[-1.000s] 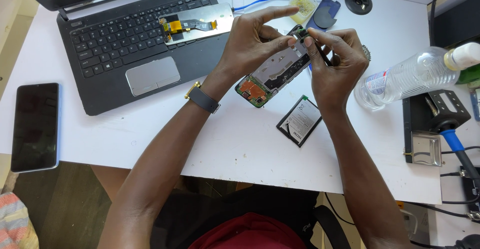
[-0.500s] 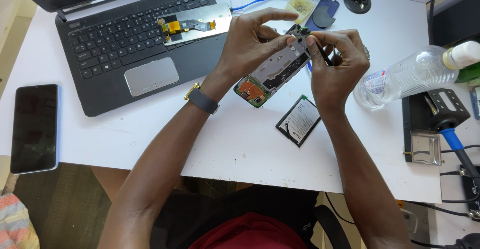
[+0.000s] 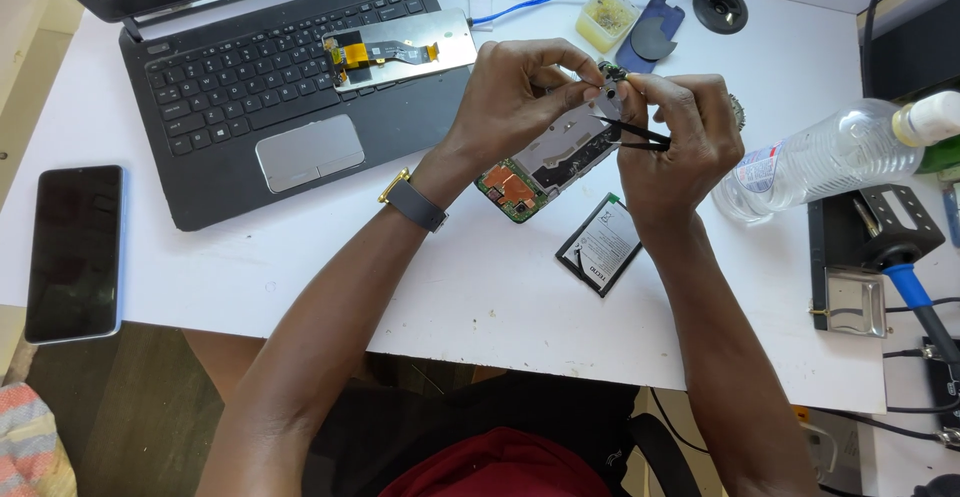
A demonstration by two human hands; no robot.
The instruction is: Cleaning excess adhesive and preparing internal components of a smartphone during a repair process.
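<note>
Your left hand (image 3: 520, 92) — closed around the upper end of an opened phone body (image 3: 560, 152), which you hold tilted above the middle of the desk (image 3: 480, 287), its lower end with the orange-and-green circuit board nearest the desk surface. A watch (image 3: 412, 202) sits on that wrist.

Your right hand (image 3: 675, 137) — pinched on black tweezers (image 3: 630, 135), tips laid against the phone body's upper part.

Flat on the desk just below the right hand: a black battery (image 3: 600, 245).

Far-left part of the desk: open laptop (image 3: 260, 97), a detached screen panel (image 3: 400, 49) lying on its keyboard.

Left edge: dark phone (image 3: 75, 252), face up.

Right side: clear plastic bottle (image 3: 830, 157) on its side.
</note>
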